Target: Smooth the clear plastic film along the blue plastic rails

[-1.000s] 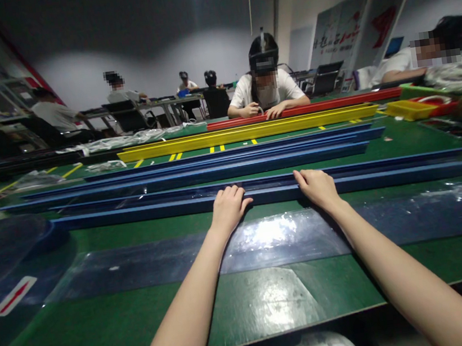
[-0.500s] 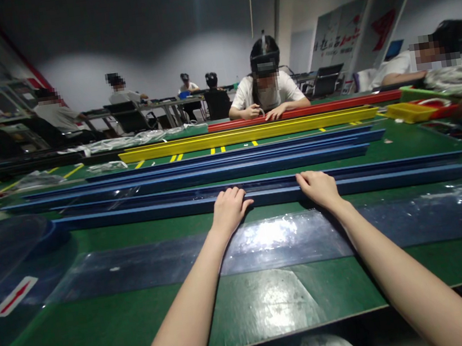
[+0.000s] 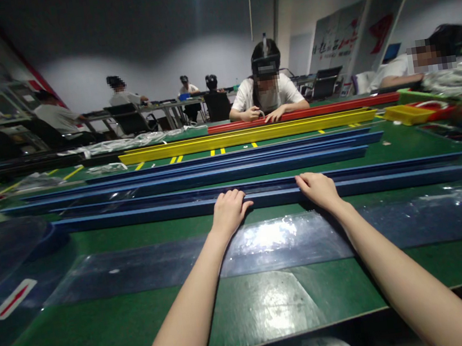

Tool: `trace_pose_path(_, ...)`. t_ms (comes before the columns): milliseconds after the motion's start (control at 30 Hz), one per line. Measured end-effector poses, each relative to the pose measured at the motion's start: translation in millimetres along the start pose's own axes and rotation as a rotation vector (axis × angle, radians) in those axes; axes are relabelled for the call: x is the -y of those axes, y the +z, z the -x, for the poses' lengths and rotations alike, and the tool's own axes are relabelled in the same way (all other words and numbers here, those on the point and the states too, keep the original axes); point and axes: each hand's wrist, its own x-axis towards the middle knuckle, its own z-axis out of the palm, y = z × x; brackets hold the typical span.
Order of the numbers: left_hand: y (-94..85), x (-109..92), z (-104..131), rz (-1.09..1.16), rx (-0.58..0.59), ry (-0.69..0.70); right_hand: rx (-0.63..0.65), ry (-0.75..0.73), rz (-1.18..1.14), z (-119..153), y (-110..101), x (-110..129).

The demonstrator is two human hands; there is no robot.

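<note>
A long blue plastic channel (image 3: pixel 168 211) lies crosswise on the green table, its two raised edges running left to right. My left hand (image 3: pixel 230 211) is closed over its near edge left of centre, with the thumb on the outer face. To the right, my right hand (image 3: pixel 320 188) is curled over the same channel, and its fingertips are hidden inside. Between me and the channel lies a flat strip of clear plastic film (image 3: pixel 149 266), passing beneath my forearms. At the left the film joins a large clear roll (image 3: pixel 3 254) bearing a red-arrow label (image 3: pixel 13 299).
Beyond my channel lie several more blue channels (image 3: pixel 255 166), then yellow channels (image 3: pixel 247 135) and red channels (image 3: pixel 333 107). A co-worker (image 3: pixel 267 91) leans over the red ones. A yellow tray (image 3: pixel 408 114) sits at the back right. The green table (image 3: pixel 269 304) ends just before my lap.
</note>
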Motion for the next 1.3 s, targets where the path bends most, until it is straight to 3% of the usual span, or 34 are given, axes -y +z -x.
trace_pose_path(1300,2.0,2.7,-3.3,0.001,0.044,-0.036,-0.003,-0.016,-0.001,-0.4,1.6,-1.6)
